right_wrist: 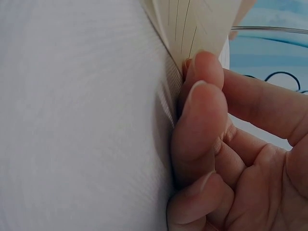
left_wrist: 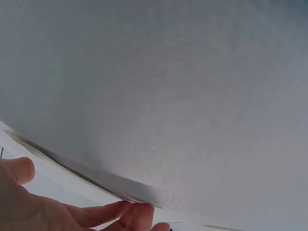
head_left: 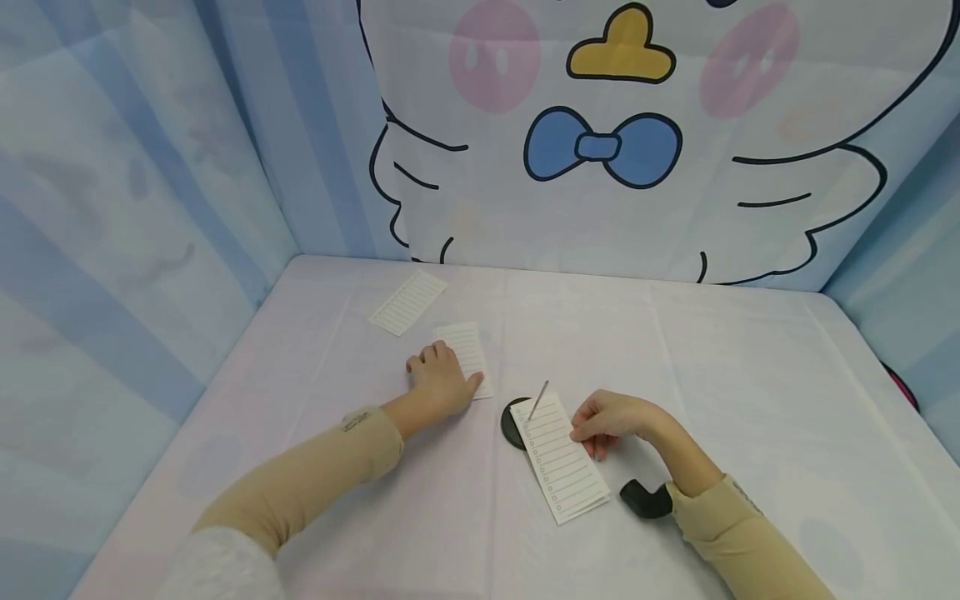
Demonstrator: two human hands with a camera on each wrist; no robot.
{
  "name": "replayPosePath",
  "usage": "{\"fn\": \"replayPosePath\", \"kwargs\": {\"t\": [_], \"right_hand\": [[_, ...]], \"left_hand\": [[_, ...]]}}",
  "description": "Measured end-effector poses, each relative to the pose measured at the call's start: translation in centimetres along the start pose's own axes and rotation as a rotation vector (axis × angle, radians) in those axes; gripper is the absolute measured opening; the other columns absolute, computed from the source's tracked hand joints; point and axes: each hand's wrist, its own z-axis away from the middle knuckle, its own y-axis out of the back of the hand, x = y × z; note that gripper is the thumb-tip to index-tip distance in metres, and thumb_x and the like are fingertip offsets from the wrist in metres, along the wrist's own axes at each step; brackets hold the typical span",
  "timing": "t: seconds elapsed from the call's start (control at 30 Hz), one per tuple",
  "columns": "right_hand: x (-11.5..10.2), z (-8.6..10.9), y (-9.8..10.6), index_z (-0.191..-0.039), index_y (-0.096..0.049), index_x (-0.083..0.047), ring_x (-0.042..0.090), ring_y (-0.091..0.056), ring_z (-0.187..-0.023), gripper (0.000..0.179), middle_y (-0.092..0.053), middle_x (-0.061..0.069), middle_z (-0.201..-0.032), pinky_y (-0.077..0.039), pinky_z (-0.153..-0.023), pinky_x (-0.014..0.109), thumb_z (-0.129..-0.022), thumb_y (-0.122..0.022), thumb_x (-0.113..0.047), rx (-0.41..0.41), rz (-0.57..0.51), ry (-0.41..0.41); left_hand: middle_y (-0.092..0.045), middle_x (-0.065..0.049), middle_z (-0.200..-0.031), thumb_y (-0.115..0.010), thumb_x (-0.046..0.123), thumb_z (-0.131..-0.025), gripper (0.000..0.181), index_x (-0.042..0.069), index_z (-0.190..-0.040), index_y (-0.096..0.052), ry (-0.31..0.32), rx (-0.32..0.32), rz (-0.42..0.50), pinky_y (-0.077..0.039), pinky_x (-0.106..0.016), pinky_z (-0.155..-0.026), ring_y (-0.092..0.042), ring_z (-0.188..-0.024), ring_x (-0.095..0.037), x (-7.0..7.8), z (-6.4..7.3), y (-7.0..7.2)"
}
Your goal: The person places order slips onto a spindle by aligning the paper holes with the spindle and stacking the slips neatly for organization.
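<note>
A paper spike stands on the table, its black round base [head_left: 512,427] partly hidden by paper and its thin metal rod [head_left: 538,398] rising through the top of lined checklist slips [head_left: 562,467]. At least two slips overlap there, slightly fanned at the bottom. My right hand [head_left: 611,419] pinches the right edge of these slips; in the right wrist view the fingertips [right_wrist: 204,67] meet the lined paper [right_wrist: 192,24], close over the table. To the left, my left hand [head_left: 441,385] rests with spread fingers on another lined slip [head_left: 465,342], covering its lower left part.
Another lined slip [head_left: 408,302] lies at an angle farther back on the left. A black curved piece [head_left: 647,500] sits by the right sleeve cuff. A printed curtain [head_left: 480,208] with a bow tie borders the white table [head_left: 735,358] at the back.
</note>
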Motion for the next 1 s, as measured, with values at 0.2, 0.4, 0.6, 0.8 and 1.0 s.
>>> {"fn": "replayPosePath", "kwargs": {"t": [0.2, 0.4, 0.6, 0.8, 1.0], "right_hand": [[-0.1, 0.0, 0.0, -0.065, -0.057, -0.004, 0.008, -0.050, -0.045, 0.021, -0.055, 0.000, -0.053, -0.030, -0.045, 0.020, -0.085, -0.060, -0.011, -0.005, -0.006, -0.003], [0.0, 0.0, -0.1, -0.066, -0.057, -0.004, 0.008, -0.050, -0.045, 0.020, -0.055, 0.000, -0.054, -0.031, -0.045, 0.020, -0.085, -0.060, -0.011, -0.005, -0.007, -0.007], [0.0, -0.1, 0.0, -0.067, -0.058, -0.003, 0.008, -0.049, -0.045, 0.020, -0.055, 0.000, -0.054, -0.030, -0.045, 0.020, -0.085, -0.060, -0.011, -0.009, -0.007, -0.009], [0.1, -0.2, 0.0, -0.066, -0.058, -0.004, 0.008, -0.049, -0.045, 0.020, -0.055, 0.000, -0.054, -0.031, -0.045, 0.020, -0.085, -0.060, -0.011, -0.008, -0.006, -0.015], [0.1, -0.2, 0.0, -0.067, -0.058, -0.004, 0.008, -0.049, -0.045, 0.020, -0.055, 0.000, -0.054, -0.031, -0.045, 0.020, -0.085, -0.060, -0.011, -0.009, -0.013, -0.014]], "left_hand": [[-0.043, -0.024, -0.113, -0.035, 0.068, -0.085, 0.092, -0.014, -0.128, -0.035, 0.058, 0.045, 0.036, -0.039, -0.047, -0.078, -0.044, -0.100, -0.032, -0.1, -0.4, -0.1], [-0.043, -0.022, -0.112, -0.038, 0.067, -0.084, 0.091, -0.012, -0.128, -0.035, 0.097, 0.050, 0.033, -0.039, -0.047, -0.076, -0.044, -0.098, -0.030, -0.1, -0.8, 0.0], [-0.042, -0.022, -0.114, -0.038, 0.066, -0.085, 0.090, -0.012, -0.129, -0.034, 0.096, 0.022, 0.039, -0.039, -0.046, -0.079, -0.043, -0.101, -0.031, 0.0, -1.0, 0.1], [-0.042, -0.021, -0.112, -0.043, 0.055, -0.090, 0.080, -0.016, -0.126, -0.037, 0.054, 0.014, 0.105, -0.041, -0.043, -0.081, -0.042, -0.103, -0.030, 0.0, -1.1, 0.1], [-0.040, -0.019, -0.107, -0.048, 0.042, -0.093, 0.062, -0.015, -0.117, -0.046, -0.010, 0.047, 0.140, -0.042, -0.039, -0.081, -0.040, -0.099, -0.029, 0.1, -0.4, 0.3]]}}
